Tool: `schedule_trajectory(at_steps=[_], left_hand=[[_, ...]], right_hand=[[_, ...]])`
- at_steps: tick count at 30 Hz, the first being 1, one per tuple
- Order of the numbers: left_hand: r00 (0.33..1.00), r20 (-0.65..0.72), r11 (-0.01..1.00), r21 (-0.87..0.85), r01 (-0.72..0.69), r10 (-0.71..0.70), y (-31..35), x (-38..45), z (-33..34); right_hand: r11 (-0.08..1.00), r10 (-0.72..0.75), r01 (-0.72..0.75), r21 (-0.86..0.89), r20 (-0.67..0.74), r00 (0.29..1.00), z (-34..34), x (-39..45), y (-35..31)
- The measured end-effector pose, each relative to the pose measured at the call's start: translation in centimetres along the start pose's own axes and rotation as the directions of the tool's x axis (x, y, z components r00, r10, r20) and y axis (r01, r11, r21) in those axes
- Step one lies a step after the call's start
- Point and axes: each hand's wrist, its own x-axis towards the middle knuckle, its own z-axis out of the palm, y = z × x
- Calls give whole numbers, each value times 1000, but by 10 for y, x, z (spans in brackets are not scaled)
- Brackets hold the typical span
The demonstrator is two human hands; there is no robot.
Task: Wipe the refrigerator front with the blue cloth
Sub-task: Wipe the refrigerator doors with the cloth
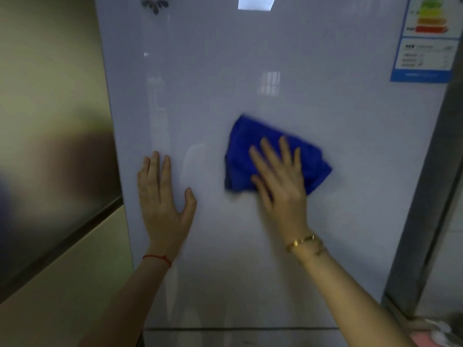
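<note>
The glossy pale-lavender refrigerator front (250, 71) fills most of the view, a flat door panel that reflects a window and a ceiling light. The crumpled blue microfibre cloth (250, 156) lies pressed against this panel a little right of its centre, about midway up. The right hand (280, 181) lies flat on top of the cloth with its fingers spread wide, pinning the cloth to the door under the palm rather than gripping it; the cloth shows beyond the fingertips and to both sides of the hand. A thin gold bracelet (304, 242) circles the right wrist.

The left hand (164, 204) rests open on the bare door surface to the left of the cloth, apart from it, palm flat, fingers together and pointing up, thumb out to the right, holding nothing. A red string bracelet (157, 259) sits on the left wrist.

A blue-bordered energy rating label (426, 38) with coloured bars is stuck at the far upper right corner of the door. A dark petal-shaped magnet (155, 3) sits at the top left. A horizontal seam crosses the door near the bottom edge. The image is slightly blurred.
</note>
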Motion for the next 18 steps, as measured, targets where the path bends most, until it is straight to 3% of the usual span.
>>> schedule_trajectory(at_steps=[2, 4, 7, 9, 11, 14, 16, 18], left_hand=[[1000, 1, 1000, -2, -3, 3, 0, 0, -1], [1000, -5, 1000, 4, -13, 13, 1, 1, -1], [1000, -11, 1000, 15, -8, 9, 2, 1, 0], [1000, -10, 1000, 19, -3, 3, 3, 1, 0], [1000, 2, 1000, 23, 5, -5, 3, 2, -1], [999, 19, 999, 27, 37, -38, 3, -5, -1], [998, 31, 998, 24, 57, -58, 2, -25, -2], [997, 44, 998, 26, 60, -61, -4, -59, -5]], right_hand=[[989, -135, 142, -32, 173, 976, -4, -61, 2], [988, -139, 151, -31, 246, 959, -21, -87, 21], [999, 45, -45, -12, 45, 998, -32, -36, 43], [984, 176, -173, 42, -107, 979, -29, 15, 36], [988, 152, -148, 41, -119, 981, -18, 30, 20], [996, -86, 84, 34, 78, 993, 1, -35, 4], [967, -253, 248, 52, 262, 931, 10, -120, -3], [944, -325, 323, 70, 387, 863, 9, -208, 3]])
